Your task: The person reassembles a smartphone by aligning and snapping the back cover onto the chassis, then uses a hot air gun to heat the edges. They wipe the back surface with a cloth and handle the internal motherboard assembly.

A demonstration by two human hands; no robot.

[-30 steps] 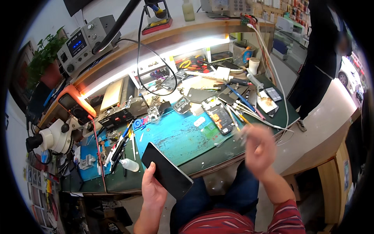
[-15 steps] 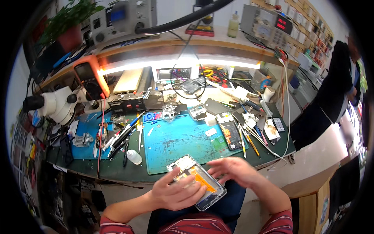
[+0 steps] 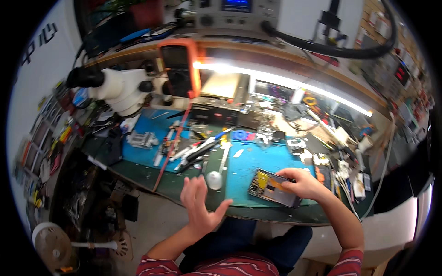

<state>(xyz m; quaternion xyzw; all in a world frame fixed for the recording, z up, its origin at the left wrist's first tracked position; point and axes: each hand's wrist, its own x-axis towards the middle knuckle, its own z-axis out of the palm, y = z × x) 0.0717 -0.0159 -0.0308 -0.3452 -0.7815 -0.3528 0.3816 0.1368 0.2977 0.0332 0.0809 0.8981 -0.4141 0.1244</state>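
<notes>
My right hand (image 3: 301,184) grips an opened phone (image 3: 272,189) by its far right side, thumb over its inner face. The phone's inside faces up, with a yellow patch and dark boards showing, and it lies over the front edge of the blue mat (image 3: 244,172). My left hand (image 3: 201,202) is empty, fingers spread, in front of the bench edge. Just beyond its fingertips stands a small white squeeze bottle (image 3: 214,180). Beside the bottle lie several pens and tweezers (image 3: 198,154).
At the left stand a white microscope (image 3: 117,89) and an orange multimeter (image 3: 180,69). A second opened phone (image 3: 321,171) and loose tools lie right of the mat. A red cable (image 3: 172,147) hangs over the bench edge. A white fan (image 3: 51,244) is at lower left.
The view has swung left. The left hand has let go of the phone and opened toward the bottle. The right hand now grips the phone, which has moved from above the lap onto the mat.
</notes>
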